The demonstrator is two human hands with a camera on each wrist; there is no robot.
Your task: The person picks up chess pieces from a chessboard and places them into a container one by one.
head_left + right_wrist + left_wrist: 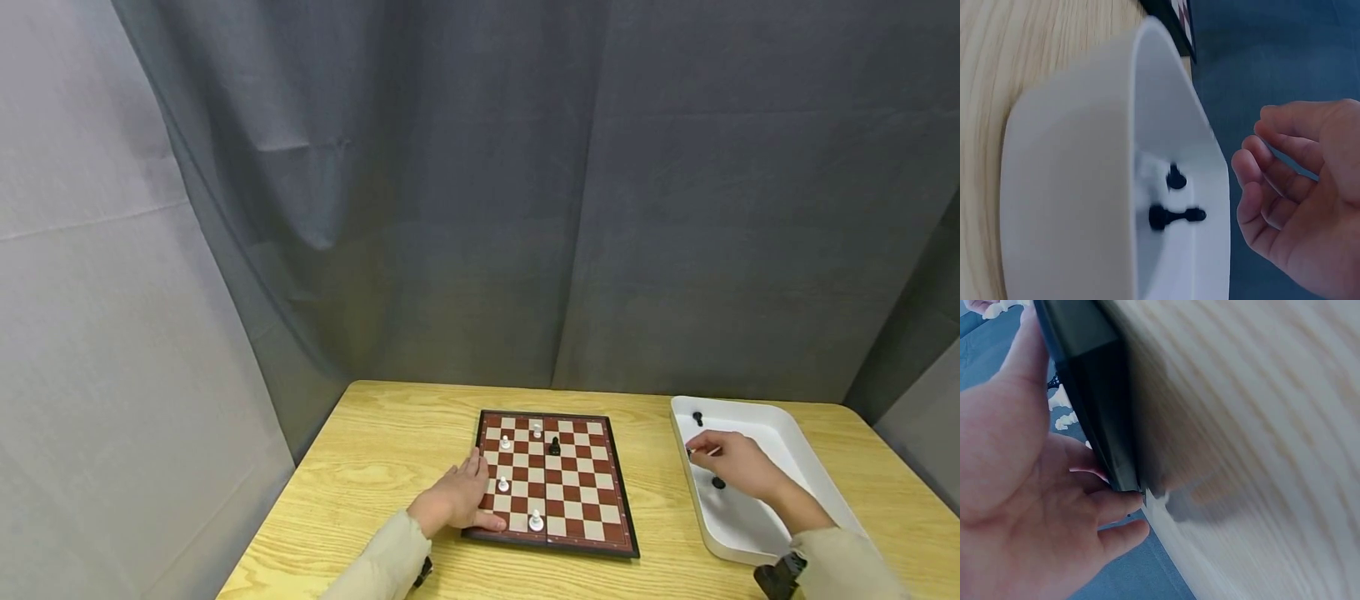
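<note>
Wooden table [375,458]: chessboard [592,492] touched by spread left hand [461,493].
Right hand [738,467]: curled above white tray [742,529]; grip cannot be told.
Black chess piece [1175,216]: likely light, rigid, best pinched mid-length.

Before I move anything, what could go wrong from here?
The left hand touches the board along its side, so a sudden push might topple the standing white pieces. The right hand is over the tray; lowering it carelessly could knock the black pieces inside.
</note>
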